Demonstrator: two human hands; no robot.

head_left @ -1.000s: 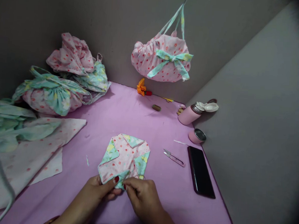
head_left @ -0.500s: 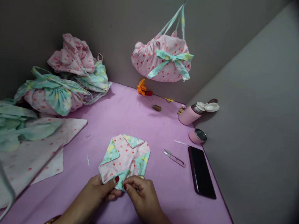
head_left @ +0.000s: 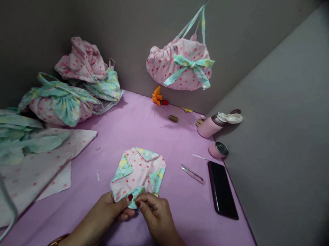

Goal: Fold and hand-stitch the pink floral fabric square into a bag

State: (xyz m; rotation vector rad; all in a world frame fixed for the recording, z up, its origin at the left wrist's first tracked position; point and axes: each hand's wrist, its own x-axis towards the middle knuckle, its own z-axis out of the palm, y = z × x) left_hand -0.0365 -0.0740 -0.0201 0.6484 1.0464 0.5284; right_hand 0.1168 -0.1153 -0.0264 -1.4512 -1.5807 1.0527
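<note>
Head view: your left hand (head_left: 110,209) pinches near edge of pink-and-mint octagonal fabric piece (head_left: 139,171) over lilac tabletop (head_left: 187,209); right hand (head_left: 156,213), fingertips together there, hides what it pinches. Right of piece, tabletop stretches to pink-handled metal snips (head_left: 190,173).

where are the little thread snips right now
In the head view, the thread snips lie on the purple cloth, right of centre, between the patterned fabric piece and the black phone.
</note>
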